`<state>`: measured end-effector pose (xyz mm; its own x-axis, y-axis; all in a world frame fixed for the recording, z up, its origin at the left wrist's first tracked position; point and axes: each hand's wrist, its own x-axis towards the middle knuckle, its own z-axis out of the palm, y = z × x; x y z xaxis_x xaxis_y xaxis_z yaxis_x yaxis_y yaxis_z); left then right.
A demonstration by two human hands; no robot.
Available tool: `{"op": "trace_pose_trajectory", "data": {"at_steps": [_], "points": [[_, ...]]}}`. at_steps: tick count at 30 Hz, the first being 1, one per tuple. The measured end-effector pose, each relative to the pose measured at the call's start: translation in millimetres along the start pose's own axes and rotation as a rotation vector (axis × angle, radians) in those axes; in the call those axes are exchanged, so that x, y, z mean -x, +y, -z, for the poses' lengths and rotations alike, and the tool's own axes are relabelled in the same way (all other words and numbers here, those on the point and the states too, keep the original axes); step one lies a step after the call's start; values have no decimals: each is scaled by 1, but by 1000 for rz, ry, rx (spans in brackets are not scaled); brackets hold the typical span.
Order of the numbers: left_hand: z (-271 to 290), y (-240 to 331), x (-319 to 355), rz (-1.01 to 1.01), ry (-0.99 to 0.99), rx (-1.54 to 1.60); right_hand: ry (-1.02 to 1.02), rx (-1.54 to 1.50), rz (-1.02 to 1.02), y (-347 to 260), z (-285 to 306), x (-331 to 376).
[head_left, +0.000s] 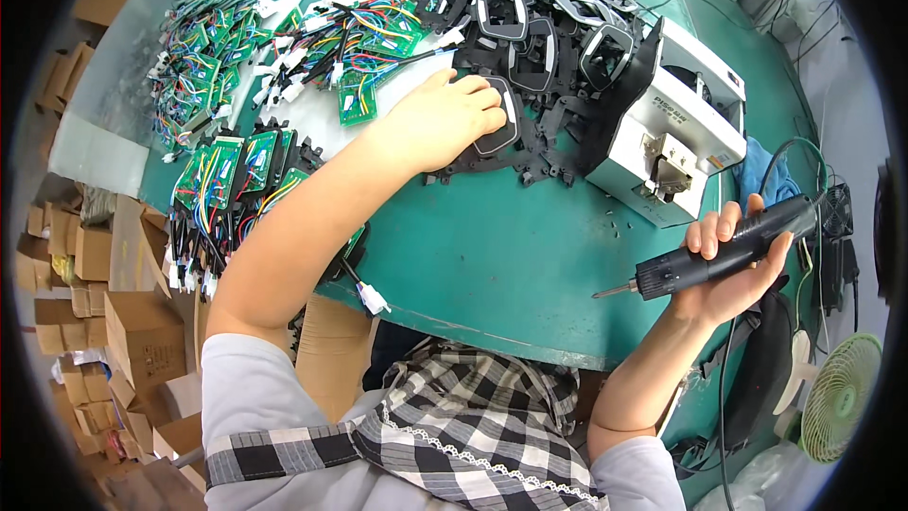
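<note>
My right hand (733,274) is wrapped around a black electric screwdriver (728,248), its bit pointing left over the table. My left hand (445,123) reaches across to the pile of black plastic parts, its fingers curled on the edge of a rounded black plastic frame (501,123) with a grey border. Part of that frame is hidden under the fingers. More frames and brackets (539,52) lie heaped behind it. Left of my wrist, green circuit boards with coloured wires (357,99) lie on white sheeting.
A white boxy machine (676,114), likely a screw feeder, stands right of the pile. Boards mounted on black parts (218,175) sit at the left edge, beyond which are cardboard boxes (142,336). The screwdriver's cable (726,397) hangs down near a green fan (840,397).
</note>
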<state>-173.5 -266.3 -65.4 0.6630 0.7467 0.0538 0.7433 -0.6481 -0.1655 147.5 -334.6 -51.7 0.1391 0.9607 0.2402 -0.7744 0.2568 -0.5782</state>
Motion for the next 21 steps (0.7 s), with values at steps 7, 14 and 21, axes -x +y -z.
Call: {"op": "trace_pose_trajectory", "data": {"at_steps": [7, 14, 21], "points": [[-6, 2, -14, -99, 60, -128, 57, 19, 6, 2, -4, 0], [-5, 12, -15, 7, 734, 45, 74, 33, 12, 2, 0, -3], [-5, 120, 11, 155, 111, 829, -71, -95, 1, -2, 3, -3]]}}
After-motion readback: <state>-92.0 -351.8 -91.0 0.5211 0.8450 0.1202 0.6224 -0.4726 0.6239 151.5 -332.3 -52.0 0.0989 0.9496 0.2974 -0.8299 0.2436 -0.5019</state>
